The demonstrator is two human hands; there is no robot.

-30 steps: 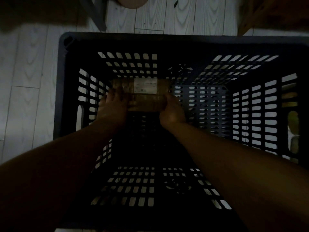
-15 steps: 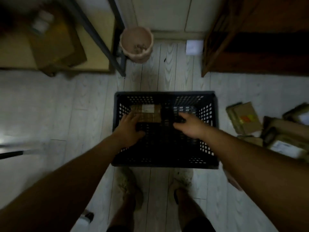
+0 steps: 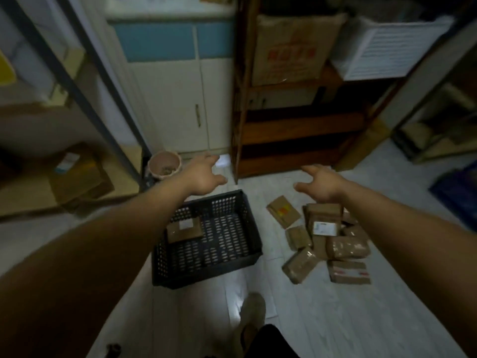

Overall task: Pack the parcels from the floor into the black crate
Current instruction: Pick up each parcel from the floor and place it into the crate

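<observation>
One black crate (image 3: 204, 273) is sitting on the pale floor (image 3: 322, 319), and one brown parcel (image 3: 184, 229) with a white label is lying flat inside it, in the far left corner. To the crate's right, across a strip of floor, a loose pile of parcels (image 3: 347, 248) is lying on the boards; at least seven can be told apart, some overlapping, one with a yellow and red label (image 3: 283, 211) lying nearest the crate's far end. The exact count is unclear, since the right forearm is crossing over the pile's right edge. Two bare hands are reaching forward in the air, both released with fingers spread and grasping nothing: the left hand (image 3: 204, 177) is hovering over the crate's far rim, the right hand (image 3: 320, 186) above the far end of the pile. One pink pot (image 3: 165, 165) is standing beyond the crate beside a dark rack leg (image 3: 108, 99), one wooden shelf unit (image 3: 284, 140) is rising behind the pile, carrying one large carton (image 3: 289, 50), and one shoe (image 3: 251, 313) is showing below the crate.
</observation>
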